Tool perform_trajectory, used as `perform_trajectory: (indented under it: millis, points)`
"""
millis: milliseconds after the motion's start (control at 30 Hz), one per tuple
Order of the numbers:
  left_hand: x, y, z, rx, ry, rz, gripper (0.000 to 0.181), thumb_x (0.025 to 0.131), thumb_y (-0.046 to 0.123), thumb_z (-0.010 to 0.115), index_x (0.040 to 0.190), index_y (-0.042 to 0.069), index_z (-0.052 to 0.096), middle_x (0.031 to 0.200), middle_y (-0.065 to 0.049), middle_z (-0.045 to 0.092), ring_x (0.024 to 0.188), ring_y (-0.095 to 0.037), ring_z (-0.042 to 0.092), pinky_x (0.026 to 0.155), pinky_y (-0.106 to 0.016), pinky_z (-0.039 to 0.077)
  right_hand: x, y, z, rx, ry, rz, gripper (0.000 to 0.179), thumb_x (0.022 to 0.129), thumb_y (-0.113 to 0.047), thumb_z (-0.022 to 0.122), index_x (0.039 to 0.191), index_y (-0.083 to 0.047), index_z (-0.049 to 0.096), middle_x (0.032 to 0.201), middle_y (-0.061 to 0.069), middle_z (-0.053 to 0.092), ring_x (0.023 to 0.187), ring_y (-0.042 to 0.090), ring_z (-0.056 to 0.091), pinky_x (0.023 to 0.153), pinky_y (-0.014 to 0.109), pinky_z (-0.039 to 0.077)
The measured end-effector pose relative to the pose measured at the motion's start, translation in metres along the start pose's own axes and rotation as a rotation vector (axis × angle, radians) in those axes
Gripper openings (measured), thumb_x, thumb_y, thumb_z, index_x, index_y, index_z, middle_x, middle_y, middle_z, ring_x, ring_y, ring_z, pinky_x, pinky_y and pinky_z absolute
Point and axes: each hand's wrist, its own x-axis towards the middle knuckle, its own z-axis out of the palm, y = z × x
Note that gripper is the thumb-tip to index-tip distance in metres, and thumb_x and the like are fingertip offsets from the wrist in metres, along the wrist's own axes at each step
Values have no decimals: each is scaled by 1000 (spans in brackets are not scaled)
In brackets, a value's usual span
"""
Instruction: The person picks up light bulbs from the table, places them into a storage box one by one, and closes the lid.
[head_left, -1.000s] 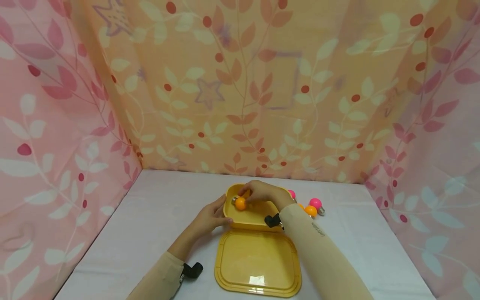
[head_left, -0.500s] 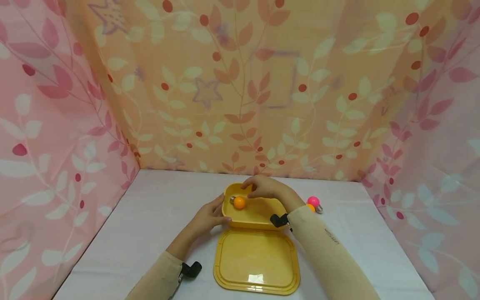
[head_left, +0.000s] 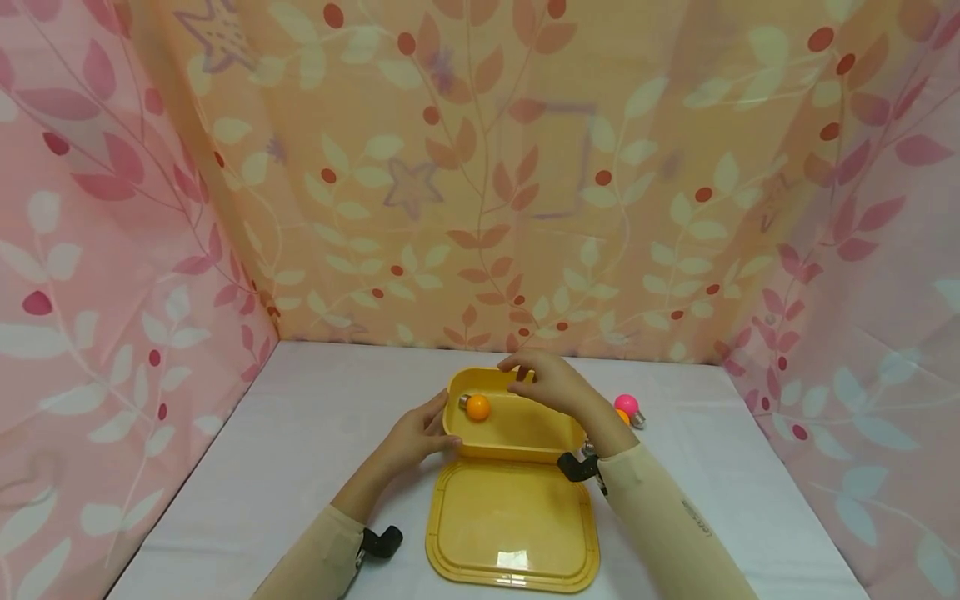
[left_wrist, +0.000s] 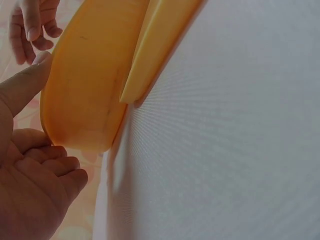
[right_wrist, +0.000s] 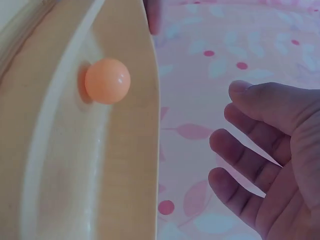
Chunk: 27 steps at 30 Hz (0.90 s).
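Left fingers (left_wrist: pixel 75 183) grip the left end of the box (head_left: pixel 517 427) near the far edge of the tabletop (head_left: pixel 337 392); right fingers (right_wrist: pixel 233 192) hang loose, empty. A knock from these could send the bulb (head_left: pixel 478 407) inside rolling.

Bulb (head_left: pixel 477 407) in box (head_left: pixel 517 427), toward nine o'clock. Lid (head_left: pixel 513 521) at box's six o'clock. Loose bulbs (head_left: pixel 626 403) on table (head_left: pixel 352 379), three o'clock.

Head view forward and down, wrist views close in, yellow box (head_left: pixel 517 428) in all
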Motion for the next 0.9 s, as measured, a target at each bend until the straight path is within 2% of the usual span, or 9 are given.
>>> perform_trajectory:
  millis: [133,400,700,900]
  points:
    - [-1,1,0,2,-2,10,96,85,30,86,162,19,30,168,-1,26,155,-28,27,125,-52,26,-14,-1,-2,-48,59,-8,30,93,-17,77,122,-14,72,125,2,70,100,24,67,90,47,59]
    - [-2,1,0,1,6,20,96,85,29,86,162,16,31,168,-2,27,154,-28,28,124,-51,27,-44,-5,0,-136,117,-23,32,92,-21,79,123,-16,72,119,-5,71,99,20,67,88,40,59]
    - [-1,0,2,3,7,25,96,84,29,87,161,15,32,168,-3,28,155,-26,27,125,-49,25,-75,-1,7,-120,185,-38,33,90,-17,81,121,-18,73,117,-4,71,96,21,68,79,39,61]
    - [-1,-1,0,-5,11,28,95,84,29,86,162,17,32,168,1,27,154,-24,27,126,-48,24,-87,3,6,-106,228,-38,33,90,-15,81,122,-16,73,119,-3,71,96,19,68,79,36,61]
